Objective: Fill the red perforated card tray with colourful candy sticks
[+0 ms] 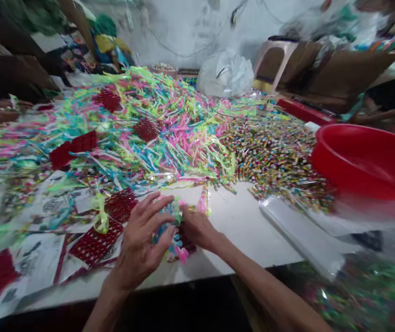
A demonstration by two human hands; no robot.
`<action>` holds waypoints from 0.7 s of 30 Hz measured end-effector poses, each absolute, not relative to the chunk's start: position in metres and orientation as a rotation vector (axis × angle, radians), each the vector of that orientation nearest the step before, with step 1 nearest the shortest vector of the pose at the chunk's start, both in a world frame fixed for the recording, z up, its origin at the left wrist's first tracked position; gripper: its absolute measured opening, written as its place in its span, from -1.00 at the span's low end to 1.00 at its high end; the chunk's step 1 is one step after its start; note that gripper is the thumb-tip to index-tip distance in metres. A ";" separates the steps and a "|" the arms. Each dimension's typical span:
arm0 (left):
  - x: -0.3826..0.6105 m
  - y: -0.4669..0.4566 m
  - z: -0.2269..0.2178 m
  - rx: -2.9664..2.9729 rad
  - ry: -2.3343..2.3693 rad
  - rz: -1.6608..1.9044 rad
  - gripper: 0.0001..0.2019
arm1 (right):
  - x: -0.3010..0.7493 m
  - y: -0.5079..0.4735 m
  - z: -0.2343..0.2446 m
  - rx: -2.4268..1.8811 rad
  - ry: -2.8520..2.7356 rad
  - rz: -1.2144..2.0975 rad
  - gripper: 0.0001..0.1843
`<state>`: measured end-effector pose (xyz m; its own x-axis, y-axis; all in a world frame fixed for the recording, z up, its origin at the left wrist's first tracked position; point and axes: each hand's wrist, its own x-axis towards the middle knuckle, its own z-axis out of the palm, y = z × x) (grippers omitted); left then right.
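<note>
At the near edge of the bench (246,230), both hands meet over a small packet of coloured plastic pieces (176,230), pink, blue and green, which lies just right of a red perforated tray (95,242). The left hand (142,242) rests on it with fingers spread and flat, pressing rather than closing. The right hand (197,228) lies against the packet's right side with fingers curled in; whether it pinches anything I cannot tell, as the fingertips are hidden and blurred.

The packet looks very light and soft, its clear film wrap likely slippery and easily crumpled, while the thin pieces inside probably bend or slide about. A gentle pinch at the film's edge or a flat palm on top would suit it better than a squeeze.

Farther off, a great heap of neon plastic strips (149,120) covers the bench, with a spread of small bead-like pieces (273,152) to its right and a red basin (367,159) at far right.
</note>
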<state>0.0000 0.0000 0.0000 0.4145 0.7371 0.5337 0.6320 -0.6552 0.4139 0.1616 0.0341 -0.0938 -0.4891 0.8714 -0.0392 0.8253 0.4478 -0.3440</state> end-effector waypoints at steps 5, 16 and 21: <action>0.001 0.003 0.005 2.665 1.258 0.846 -0.57 | 0.161 0.034 -0.096 -1.464 -2.559 0.540 -0.31; -0.006 0.001 0.003 2.634 1.256 0.895 -0.67 | 0.242 0.113 -0.093 -1.770 -2.663 0.066 -0.69; -0.003 0.002 0.004 2.608 1.255 0.920 -0.69 | 0.260 0.074 -0.098 -1.794 -2.266 0.135 -0.75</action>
<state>-0.0030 0.0018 0.0038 0.4763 0.7395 0.4756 0.6761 -0.6539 0.3396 0.2595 0.0738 -0.0976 -0.2122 0.9677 0.1360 0.9448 0.2387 -0.2243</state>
